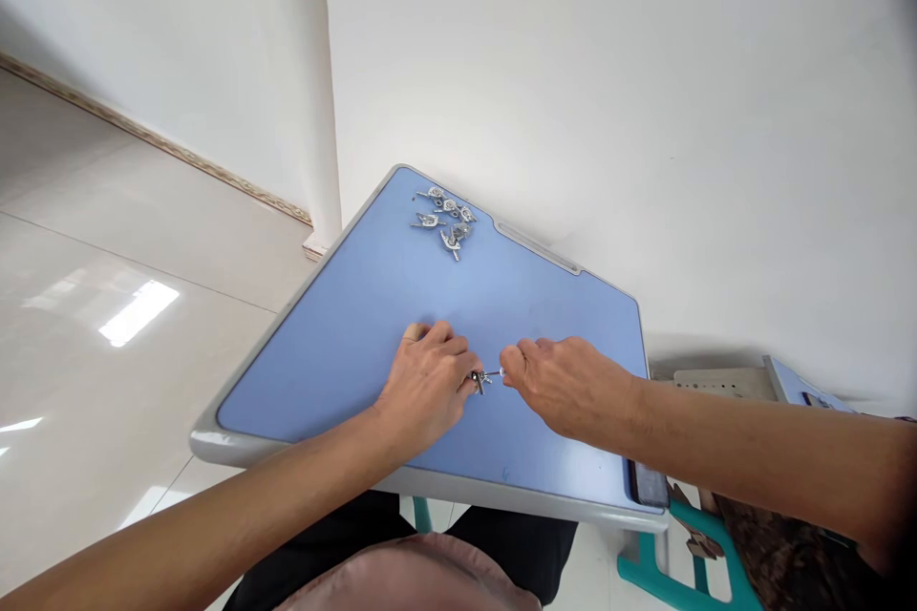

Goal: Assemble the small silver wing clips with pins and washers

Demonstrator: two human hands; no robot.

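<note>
Over the middle of the blue desktop (344,334), my left hand (430,387) is closed on a small metal clamp (479,382), pinched at the fingertips and partly hidden by them. My right hand (563,382) is wrapped round the handle of a screwdriver (493,373). Its thin shaft points left and meets the clamp; most of the handle is hidden in the fist. Farther back on the desk, several similar silver metal clamps (450,208) lie in a loose group, away from both hands.
A dark, phone-like flat object (649,485) lies at the desk's near right corner. The white wall (608,95) stands right behind the desk. A shallow groove (537,246) runs along the far edge. Green chair or desk legs (649,573) show at lower right.
</note>
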